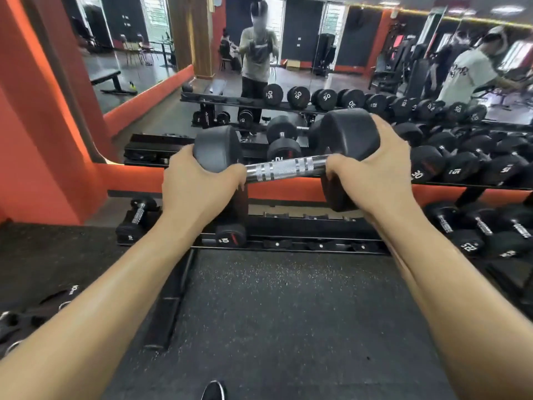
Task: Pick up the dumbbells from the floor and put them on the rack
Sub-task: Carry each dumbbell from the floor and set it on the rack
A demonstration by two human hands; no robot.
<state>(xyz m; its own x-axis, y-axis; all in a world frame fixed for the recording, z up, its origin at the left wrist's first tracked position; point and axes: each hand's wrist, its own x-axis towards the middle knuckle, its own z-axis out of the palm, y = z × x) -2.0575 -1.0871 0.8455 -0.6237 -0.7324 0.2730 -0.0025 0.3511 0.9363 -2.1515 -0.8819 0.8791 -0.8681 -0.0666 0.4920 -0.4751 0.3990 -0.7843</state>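
fingers [383, 131] of left hand [199, 183] and right hand [375, 171] cup the dumbbell [282, 168] ends.

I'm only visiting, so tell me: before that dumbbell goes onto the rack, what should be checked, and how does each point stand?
1. Grip of the left hand on the dumbbell, at its left head: ok.
2. Grip of the right hand on its right head: ok.
3. Dumbbell level: not ok, right end higher.
4. Free cradles on the rack, lower shelf, right of the 10 dumbbell: ok.
5. Held weight matches that slot: cannot tell, no number shows.
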